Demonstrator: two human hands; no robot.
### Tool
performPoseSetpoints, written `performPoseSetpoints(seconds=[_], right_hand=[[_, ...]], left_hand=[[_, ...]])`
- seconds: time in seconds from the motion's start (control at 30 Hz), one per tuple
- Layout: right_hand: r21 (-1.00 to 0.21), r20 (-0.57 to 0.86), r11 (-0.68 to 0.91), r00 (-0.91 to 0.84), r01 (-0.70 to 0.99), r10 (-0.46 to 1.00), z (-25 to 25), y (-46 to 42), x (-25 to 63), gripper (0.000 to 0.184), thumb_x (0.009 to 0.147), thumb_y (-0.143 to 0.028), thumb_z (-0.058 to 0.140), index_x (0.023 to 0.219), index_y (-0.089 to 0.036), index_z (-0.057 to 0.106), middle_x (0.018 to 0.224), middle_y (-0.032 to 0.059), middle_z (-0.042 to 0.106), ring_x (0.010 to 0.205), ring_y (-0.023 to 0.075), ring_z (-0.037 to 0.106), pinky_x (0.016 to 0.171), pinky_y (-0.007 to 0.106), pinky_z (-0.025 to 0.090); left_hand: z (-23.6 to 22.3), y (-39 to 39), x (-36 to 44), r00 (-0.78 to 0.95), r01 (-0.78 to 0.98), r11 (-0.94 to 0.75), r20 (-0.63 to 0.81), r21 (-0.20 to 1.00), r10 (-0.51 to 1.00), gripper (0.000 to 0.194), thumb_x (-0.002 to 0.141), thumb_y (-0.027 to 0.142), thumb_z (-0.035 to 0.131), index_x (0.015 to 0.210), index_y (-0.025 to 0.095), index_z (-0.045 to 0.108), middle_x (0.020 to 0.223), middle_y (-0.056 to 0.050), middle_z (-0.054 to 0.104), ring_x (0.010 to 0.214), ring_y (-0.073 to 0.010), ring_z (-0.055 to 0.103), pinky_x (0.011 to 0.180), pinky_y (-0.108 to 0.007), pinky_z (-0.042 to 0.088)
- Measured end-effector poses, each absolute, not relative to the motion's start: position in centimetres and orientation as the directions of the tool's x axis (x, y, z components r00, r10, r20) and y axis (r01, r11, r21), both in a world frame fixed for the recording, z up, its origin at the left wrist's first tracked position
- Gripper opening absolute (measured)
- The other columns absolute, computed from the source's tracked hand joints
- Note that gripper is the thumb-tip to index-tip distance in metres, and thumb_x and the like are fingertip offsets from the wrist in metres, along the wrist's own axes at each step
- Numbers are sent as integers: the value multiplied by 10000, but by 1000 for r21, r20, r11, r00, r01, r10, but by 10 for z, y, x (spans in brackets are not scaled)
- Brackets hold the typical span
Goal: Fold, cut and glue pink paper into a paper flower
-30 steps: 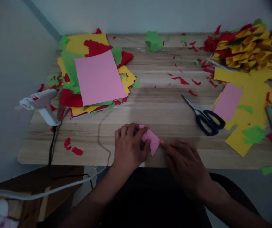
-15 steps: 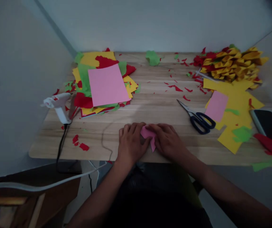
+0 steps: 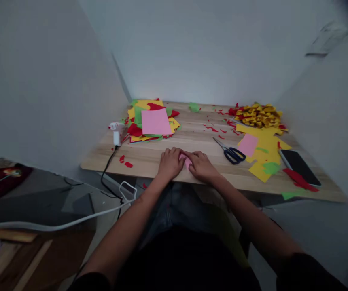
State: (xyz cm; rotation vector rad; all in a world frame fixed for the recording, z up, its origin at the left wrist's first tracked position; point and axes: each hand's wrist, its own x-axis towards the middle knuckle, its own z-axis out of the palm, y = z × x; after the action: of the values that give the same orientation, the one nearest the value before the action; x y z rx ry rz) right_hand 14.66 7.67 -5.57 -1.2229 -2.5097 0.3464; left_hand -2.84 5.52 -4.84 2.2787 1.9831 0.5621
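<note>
A small folded piece of pink paper (image 3: 187,162) lies at the table's front edge, partly covered by my fingers. My left hand (image 3: 171,163) presses on its left side, thumb and fingers closed about the paper. From the right, my right hand (image 3: 203,166) grips the same piece, its index finger meeting the left one at the top. To the right of my hands lie scissors (image 3: 231,153) with dark handles, blades pointing to the far left. A larger pink sheet (image 3: 156,122) rests on a pile of coloured paper beyond my left hand.
A white glue gun (image 3: 117,135) stands at the table's left, its black cord hanging over the edge. Folded yellow paper pieces (image 3: 259,116) are heaped at the back right. Yellow sheets (image 3: 266,143), a pink rectangle (image 3: 248,144) and a phone (image 3: 300,166) lie at right, among scattered red and green scraps.
The camera view has shifted back and up, so the table appears smaller and more of the surroundings show. Both hands stay on the pink paper, with less of it visible between them.
</note>
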Motion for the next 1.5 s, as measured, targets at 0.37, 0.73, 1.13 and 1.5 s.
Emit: performPoseSetpoints(seconds=[0.37,0.73,1.13,1.5], right_hand=[[-447,289,537,-452,715,844,-68,43,179,444,901,-85,509,1339,-155,545,1224,105,700,1141,251,578,1037,420,452],[-513,332,563,-455,648,826,-68,101,145,361,971,-370,602,1284,-190,587,1297,98,612,1124,239,624,964,478,530],[-466,302,457,-350,757,887,-63,66,154,331,975,-370,596,1248,-183,604,1229,86,639,1053,217,646,918,446,551],[-456,381,490,-334,743,862,-62,70,151,366,981,-353,587,1309,-191,567,1256,92,626,1096,230,633,945,463,540]], left_hand=[[-45,49,-23,108,962,-159,226,222,968,344,941,440,584,1207,233,655,1233,-87,610,1184,-282,537,1019,-497,428],[-49,52,-25,138,962,-191,254,197,957,423,946,414,611,1300,186,577,1344,-112,577,1213,-273,568,1028,-526,473],[-51,54,-25,76,971,-123,223,205,972,366,958,391,598,1264,192,603,1347,-108,580,1211,-263,571,1035,-518,473],[-50,50,-27,104,964,-161,261,209,960,382,952,380,610,1283,191,591,1352,-110,575,1206,-264,575,1025,-516,484]])
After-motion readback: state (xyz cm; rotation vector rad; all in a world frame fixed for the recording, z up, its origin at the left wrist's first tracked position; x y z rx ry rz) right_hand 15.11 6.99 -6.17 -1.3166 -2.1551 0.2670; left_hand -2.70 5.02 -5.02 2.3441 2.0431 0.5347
